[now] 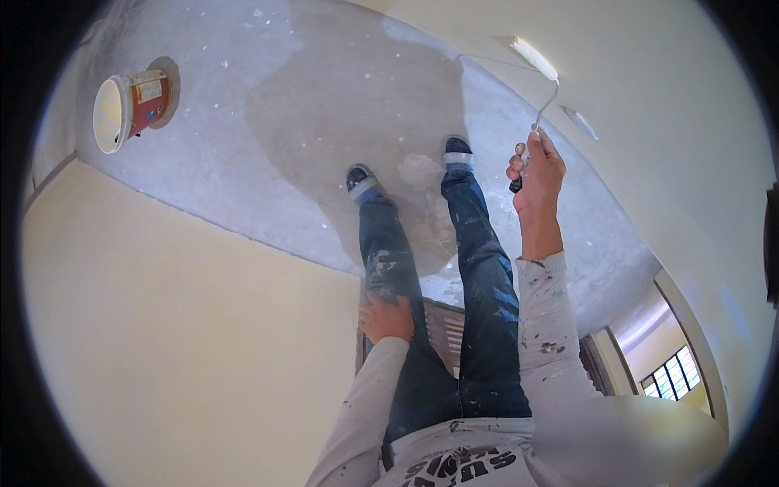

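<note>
A roller (534, 58) reaches over the pale wall (673, 154) at right, at the end of an outstretched arm; whether its sleeve touches the surface is unclear. Drips could spot the floor (312, 57) or a shoe (458, 145) if the sleeve is overloaded, and uneven pressure from the one-handed hold could leave streaks. The right hand (541, 170) is raised, fingers and thumb clamped around the handle, the forearm nearly straight behind it. The left hand (386, 318) lies on the left leg of the jeans (381, 235), fingers slightly apart, no tool showing. A bucket (149, 100) stands well apart at far left.
</note>
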`<state>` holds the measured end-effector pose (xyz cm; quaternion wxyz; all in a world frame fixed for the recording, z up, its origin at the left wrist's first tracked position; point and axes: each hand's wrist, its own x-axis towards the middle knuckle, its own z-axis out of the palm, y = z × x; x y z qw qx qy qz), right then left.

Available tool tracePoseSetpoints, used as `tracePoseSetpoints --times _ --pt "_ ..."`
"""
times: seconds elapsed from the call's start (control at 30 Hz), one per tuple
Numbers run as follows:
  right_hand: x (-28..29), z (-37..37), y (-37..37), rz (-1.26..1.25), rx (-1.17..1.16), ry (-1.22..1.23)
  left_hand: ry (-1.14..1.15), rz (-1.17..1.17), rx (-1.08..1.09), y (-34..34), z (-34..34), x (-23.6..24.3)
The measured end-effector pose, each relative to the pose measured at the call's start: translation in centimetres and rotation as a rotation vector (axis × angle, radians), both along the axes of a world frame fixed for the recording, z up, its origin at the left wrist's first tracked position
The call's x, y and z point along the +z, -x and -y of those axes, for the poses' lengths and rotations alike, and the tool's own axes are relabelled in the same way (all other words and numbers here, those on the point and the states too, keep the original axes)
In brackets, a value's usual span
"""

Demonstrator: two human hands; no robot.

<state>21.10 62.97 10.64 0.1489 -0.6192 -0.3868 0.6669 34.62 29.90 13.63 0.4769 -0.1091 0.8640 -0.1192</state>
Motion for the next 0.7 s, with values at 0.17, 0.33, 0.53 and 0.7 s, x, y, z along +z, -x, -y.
tracePoseSetpoints --times 0.17,0.33,0.53,0.7 --pt "-6.8 -2.7 -0.9 -0.006 0.021 0.046 -0.036 0.032 -0.001 0.7 -0.2 0.2" --pt "-3.4 -2.9 -2.4 0.008 0.038 0.035 -0.013 0.036 -0.002 0.9 -0.3 0.2" --pt "0.1 -2.8 -4.0 0.058 0.022 -0.011 0.016 -0.041 -0.074 0.5 -0.6 0.0" --pt "-7.0 -5.0 -4.0 0.033 0.028 0.050 -0.008 -0.045 -0.085 0.8 -0.6 -0.1"
